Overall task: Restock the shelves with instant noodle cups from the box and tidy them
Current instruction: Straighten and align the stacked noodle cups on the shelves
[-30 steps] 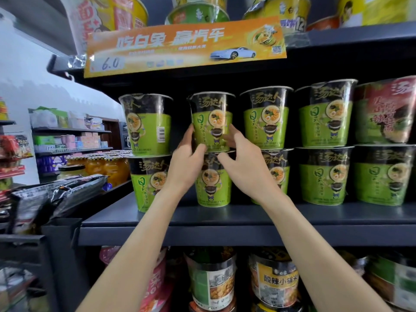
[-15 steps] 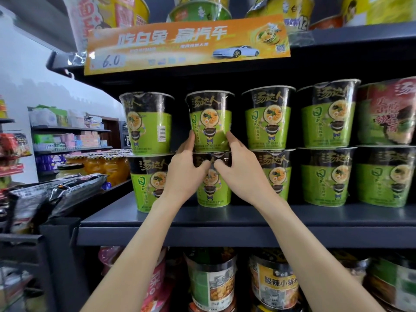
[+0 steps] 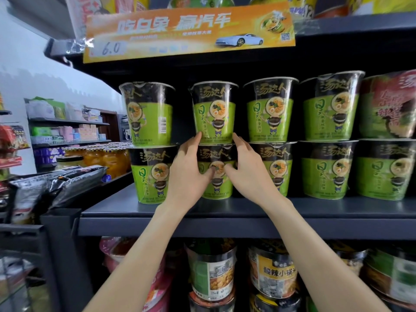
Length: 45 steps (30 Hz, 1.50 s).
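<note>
Green and black instant noodle cups stand two high in several columns on the dark shelf (image 3: 202, 212). In the second column from the left, my left hand (image 3: 186, 174) and my right hand (image 3: 247, 172) grip the lower cup (image 3: 217, 154) from either side, thumbs on its front. The fingertips of both hands reach up to the base of the upper cup (image 3: 215, 111) that stands on it. The leftmost upper cup (image 3: 148, 113) is turned with its barcode showing.
An orange promotional banner (image 3: 189, 30) hangs from the shelf above. Red-labelled cups (image 3: 389, 106) sit at the far right. More noodle tubs (image 3: 211, 269) fill the shelf below. Dark snack bags (image 3: 56, 183) and jars of orange fruit (image 3: 105, 158) lie to the left.
Both hands slid down from the upper cup to the lower cup of the same column. The upper cup now faces squarely forward.
</note>
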### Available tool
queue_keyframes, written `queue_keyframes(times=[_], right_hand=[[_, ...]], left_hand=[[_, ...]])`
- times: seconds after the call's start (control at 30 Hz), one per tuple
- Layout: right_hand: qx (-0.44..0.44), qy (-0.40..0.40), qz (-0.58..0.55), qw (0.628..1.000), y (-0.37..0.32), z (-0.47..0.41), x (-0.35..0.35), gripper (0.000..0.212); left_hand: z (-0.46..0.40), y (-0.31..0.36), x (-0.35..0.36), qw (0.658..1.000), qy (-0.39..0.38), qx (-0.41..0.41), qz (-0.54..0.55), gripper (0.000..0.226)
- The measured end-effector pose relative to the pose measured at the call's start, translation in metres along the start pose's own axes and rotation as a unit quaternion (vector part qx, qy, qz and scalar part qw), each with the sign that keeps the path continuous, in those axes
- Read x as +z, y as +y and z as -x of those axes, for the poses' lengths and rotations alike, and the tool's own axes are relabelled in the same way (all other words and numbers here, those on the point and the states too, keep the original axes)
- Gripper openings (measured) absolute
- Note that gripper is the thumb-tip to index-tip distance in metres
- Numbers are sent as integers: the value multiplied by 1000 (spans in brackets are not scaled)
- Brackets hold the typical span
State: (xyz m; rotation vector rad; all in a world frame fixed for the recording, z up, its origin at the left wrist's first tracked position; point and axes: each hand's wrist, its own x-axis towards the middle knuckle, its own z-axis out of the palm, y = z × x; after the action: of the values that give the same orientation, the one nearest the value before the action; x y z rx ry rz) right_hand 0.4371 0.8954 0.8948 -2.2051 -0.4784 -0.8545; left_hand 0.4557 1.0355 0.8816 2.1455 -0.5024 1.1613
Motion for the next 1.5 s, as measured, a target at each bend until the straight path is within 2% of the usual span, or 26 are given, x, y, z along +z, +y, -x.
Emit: queue_keyframes(times=[0.27,0.47,0.6,0.67,0.77,0.83,0.87,0.93,1.0,1.1,1.23,1.37,1.5], right_hand=[[-3,15,9,1000,2,0,-1,72],[-6,-4,26,1000,0,1,-4,75],[-13,-9,9,1000,-2,7,-6,73],[-32,-1,24,999,-2,13,-6,71],[-83,64,89,990,-3,32,-7,63],[-125,103,61,985,-7,43,-7,53],[-139,99,28,985,-11,45,-3,48],[-127,45,-49,990,-20,43,10,44],[-91,-32,-121,988,-29,34,28,46],[-52,-107,-125,985,-38,15,53,63],[-23,-143,-96,985,-44,3,75,72],[-23,-90,-64,994,-41,4,84,72],[-25,-70,-28,997,-45,7,85,70]], left_hand=[[1,3,2,999,10,17,-32,84],[0,2,2,1000,4,12,-8,85],[8,8,-1,1000,17,5,4,78],[15,12,-10,998,59,23,4,68],[29,8,-34,976,197,80,-42,45],[39,-5,-52,957,276,80,-47,40],[42,-15,-61,955,289,55,-36,43],[43,-37,-74,969,245,-38,10,60],[38,-56,-81,977,162,-133,44,88],[28,-69,-83,974,54,-206,77,119],[17,-78,-76,984,-2,-166,68,107],[8,-90,-72,982,-50,-152,96,102],[-1,-100,-72,971,-99,-165,144,111]])
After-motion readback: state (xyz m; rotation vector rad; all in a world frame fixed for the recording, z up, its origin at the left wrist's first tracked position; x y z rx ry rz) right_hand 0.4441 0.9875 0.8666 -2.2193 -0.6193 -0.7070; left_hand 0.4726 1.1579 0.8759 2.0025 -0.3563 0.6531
